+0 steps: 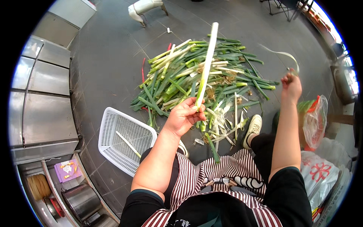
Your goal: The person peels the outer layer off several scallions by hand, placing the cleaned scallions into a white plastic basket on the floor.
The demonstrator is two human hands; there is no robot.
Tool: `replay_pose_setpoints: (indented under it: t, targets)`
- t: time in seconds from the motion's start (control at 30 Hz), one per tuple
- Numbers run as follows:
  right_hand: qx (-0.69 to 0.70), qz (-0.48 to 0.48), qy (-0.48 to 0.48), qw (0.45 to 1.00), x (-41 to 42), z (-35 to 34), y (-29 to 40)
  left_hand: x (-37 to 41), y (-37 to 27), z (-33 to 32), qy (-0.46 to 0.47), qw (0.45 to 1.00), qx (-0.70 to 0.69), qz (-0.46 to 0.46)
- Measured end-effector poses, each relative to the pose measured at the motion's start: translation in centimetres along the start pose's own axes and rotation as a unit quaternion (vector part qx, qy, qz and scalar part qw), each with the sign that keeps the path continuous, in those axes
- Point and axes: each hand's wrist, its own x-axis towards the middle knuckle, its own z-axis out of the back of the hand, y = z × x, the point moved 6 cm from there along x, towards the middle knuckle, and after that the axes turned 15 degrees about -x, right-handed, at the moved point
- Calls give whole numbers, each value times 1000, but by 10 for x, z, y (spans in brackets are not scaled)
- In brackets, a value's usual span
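My left hand (pixel 185 116) grips the green lower end of a peeled green onion stalk (pixel 208 62), whose white end points up and away from me. Off to the right, my right hand (pixel 291 85) is raised with its fingers closed on a thin, pale strip of onion skin (pixel 283 53) that trails in the air. Beyond my left hand a large heap of green onions (pixel 181 71), some with roots, lies on the floor. Loose peelings (pixel 222 120) lie at its near edge. At the left, a white plastic basket (pixel 127 113) holds one white stalk (pixel 128 144).
Metal cabinets (pixel 48 107) line the left side, above an open drawer with a metal pot (pixel 82 201) and a purple box (pixel 68 170). Plastic bags (pixel 319 170) stand close at my right. A small stool (pixel 146 7) is at the far side.
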Motion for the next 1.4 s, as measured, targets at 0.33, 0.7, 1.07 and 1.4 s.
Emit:
replay_pose_setpoints:
  t: [0.33,0.7,1.07,1.4]
  targets:
    - [-576,157,334,729,-75,-64,-77,3,-9,-11,89,994,-44,-36]
    - [-114,-174,542,814,-179,-157,-58,5,36,-6,-30,995,-26,93]
    - [-90,-155,541,822,-190,-149,-60,22,28,3,-73,956,260,-115]
    - [-106,-145,514,839,-187,-147,-68,22,29,-7,-91,941,297,-135]
